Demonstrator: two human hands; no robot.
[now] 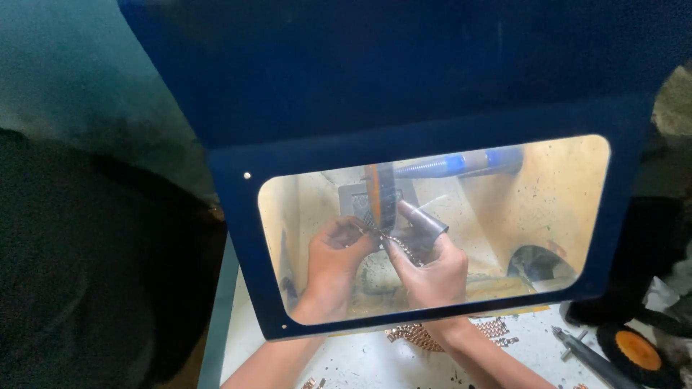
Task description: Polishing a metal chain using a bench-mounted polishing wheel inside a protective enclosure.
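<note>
A: What is recorded nearest the camera?

B: Two bare forearms are seen entering from the bottom edge over a white bench top [375,360]. One heap of copper-coloured chain links [414,336] is noted on the bench between the forearms, with a second, smaller cluster [496,328] just to its right. One spare wheel with an orange hub [637,351] is logged at the lower right, and one dark metal tool [587,356] lies beside it.

A: And the hands?

B: Both are viewed through the one clear window of a blue hood [245,238]. The left hand [335,259] is closed, its fingertips pinched on one end of a single metal chain strip [393,241]. The right hand [432,270] is closed on the other end; one dark sleeve-like guard [425,220] is worn over its raised digit. The strip is held taut between the two hands, inside the hood, just below the wheel.

A: Farther in?

B: One upright polishing wheel [380,194], orange at its side with a dark rim, is observed directly above the strip. Whether the strip touches it cannot be told. One blue shaft [468,162] runs from the wheel toward the right. The chamber walls are coated in yellowish dust.
</note>
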